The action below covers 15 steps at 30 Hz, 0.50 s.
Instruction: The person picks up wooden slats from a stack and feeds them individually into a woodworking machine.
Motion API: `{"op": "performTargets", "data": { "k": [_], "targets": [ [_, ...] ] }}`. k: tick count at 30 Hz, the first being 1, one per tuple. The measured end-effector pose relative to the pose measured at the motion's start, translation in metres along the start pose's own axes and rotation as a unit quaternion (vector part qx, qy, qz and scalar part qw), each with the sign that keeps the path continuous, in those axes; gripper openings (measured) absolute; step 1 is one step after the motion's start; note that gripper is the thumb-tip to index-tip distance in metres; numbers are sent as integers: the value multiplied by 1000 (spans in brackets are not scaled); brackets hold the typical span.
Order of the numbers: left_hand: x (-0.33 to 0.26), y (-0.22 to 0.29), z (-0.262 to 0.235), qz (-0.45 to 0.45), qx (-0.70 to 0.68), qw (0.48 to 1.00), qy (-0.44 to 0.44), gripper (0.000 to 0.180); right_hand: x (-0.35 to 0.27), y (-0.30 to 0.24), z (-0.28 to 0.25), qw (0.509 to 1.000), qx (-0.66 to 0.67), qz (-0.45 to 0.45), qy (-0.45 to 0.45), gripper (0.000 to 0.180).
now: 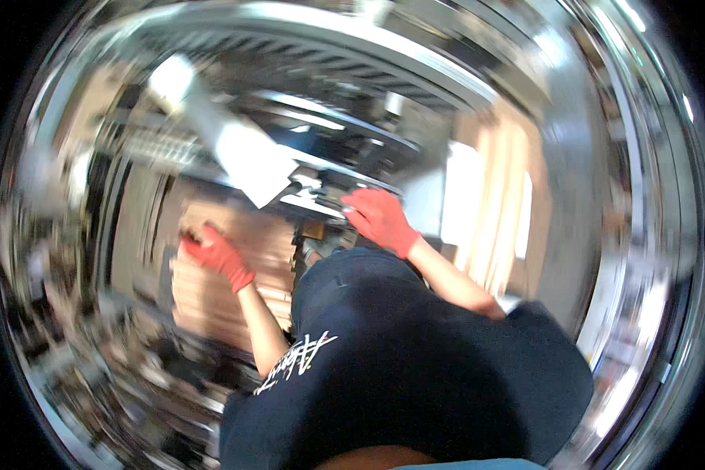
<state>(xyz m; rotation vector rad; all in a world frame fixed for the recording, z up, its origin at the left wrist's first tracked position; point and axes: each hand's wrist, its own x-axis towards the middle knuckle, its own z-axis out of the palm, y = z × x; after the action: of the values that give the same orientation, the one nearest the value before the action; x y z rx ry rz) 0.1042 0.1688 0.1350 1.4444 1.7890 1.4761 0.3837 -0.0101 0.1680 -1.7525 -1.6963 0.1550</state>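
The whole picture is smeared by motion. My left hand, in a red glove, lies on top of a stack of light brown boards, fingers curled near the stack's far left corner. Blur hides whether it grips a board. My right hand, also in a red glove, is at the near edge of a dark machine, touching its pale front ledge. Its grip cannot be made out. My dark blue shirt fills the lower middle.
A white sheet-like surface slants over the machine's left side. Tall pale wooden panels stand to the right. Metal framing arches overhead. Blurred clutter covers the floor at the lower left.
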Motion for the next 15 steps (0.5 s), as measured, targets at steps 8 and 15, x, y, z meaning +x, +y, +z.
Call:
{"op": "performTargets", "data": {
  "k": [8,15],
  "targets": [
    [11,113,24,183,-117,974,-63,45,-107,53,-124,863,-291,307,278,23],
    [0,260,30,321,-414,831,-186,44,-222,59,-167,759,-343,495,246,21]
  ]
}}
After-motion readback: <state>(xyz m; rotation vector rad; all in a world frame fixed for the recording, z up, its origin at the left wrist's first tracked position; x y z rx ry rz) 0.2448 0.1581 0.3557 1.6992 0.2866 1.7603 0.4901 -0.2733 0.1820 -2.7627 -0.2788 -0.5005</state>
